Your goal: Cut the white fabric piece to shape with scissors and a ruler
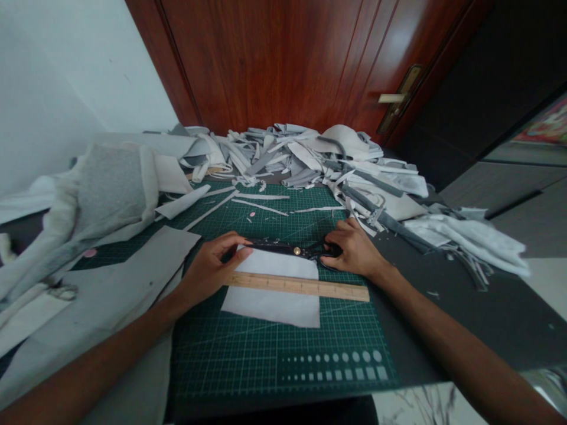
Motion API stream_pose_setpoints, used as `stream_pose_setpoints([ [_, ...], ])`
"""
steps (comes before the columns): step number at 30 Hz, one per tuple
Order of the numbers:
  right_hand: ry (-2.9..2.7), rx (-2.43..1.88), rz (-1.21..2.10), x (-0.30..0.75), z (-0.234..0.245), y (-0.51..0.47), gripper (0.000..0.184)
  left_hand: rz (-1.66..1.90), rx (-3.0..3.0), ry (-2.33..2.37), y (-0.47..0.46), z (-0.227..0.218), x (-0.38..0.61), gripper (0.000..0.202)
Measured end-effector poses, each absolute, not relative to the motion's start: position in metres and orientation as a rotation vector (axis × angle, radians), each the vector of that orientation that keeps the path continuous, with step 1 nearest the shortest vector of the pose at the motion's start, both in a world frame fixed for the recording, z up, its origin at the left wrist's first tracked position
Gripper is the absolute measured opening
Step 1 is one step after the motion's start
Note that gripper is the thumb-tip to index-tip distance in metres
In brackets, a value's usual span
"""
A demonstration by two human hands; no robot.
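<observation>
My right hand [354, 247] is closed around the handles of black scissors [297, 251] with a brass-coloured pivot. The scissors lie level along the far edge of a white piece of fabric [277, 304], their tip pointing at my left hand [218, 260]. That hand pinches the fabric's far left corner between thumb and fingers, close to the blade tip. A wooden ruler [339, 289] rests across the fabric and sticks out past its right side. Under them is a green cutting mat [221, 366] with a printed grid.
A heap of grey and white fabric strips [301, 156] lies along the back by the wooden door [274, 65]. Larger grey cloth [137, 277] and a thick folded fabric [110, 183] cover the left side. Narrow offcuts [261, 206] lie on the mat's far part.
</observation>
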State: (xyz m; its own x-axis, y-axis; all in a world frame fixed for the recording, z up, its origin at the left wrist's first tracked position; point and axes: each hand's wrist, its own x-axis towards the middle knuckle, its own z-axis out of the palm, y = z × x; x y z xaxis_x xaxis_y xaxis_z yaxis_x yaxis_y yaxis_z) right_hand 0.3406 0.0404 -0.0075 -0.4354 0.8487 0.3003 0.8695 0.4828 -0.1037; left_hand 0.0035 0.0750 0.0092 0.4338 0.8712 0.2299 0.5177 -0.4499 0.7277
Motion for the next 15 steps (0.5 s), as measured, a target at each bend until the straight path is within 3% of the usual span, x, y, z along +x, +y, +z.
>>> stream_pose_setpoints([
  [15, -2.431, -1.419, -0.075, 0.3388, -0.006, 0.0391, 0.025, 0.843, 2.136, 1.167, 0.0759, 0.0104, 0.0034, 0.024],
])
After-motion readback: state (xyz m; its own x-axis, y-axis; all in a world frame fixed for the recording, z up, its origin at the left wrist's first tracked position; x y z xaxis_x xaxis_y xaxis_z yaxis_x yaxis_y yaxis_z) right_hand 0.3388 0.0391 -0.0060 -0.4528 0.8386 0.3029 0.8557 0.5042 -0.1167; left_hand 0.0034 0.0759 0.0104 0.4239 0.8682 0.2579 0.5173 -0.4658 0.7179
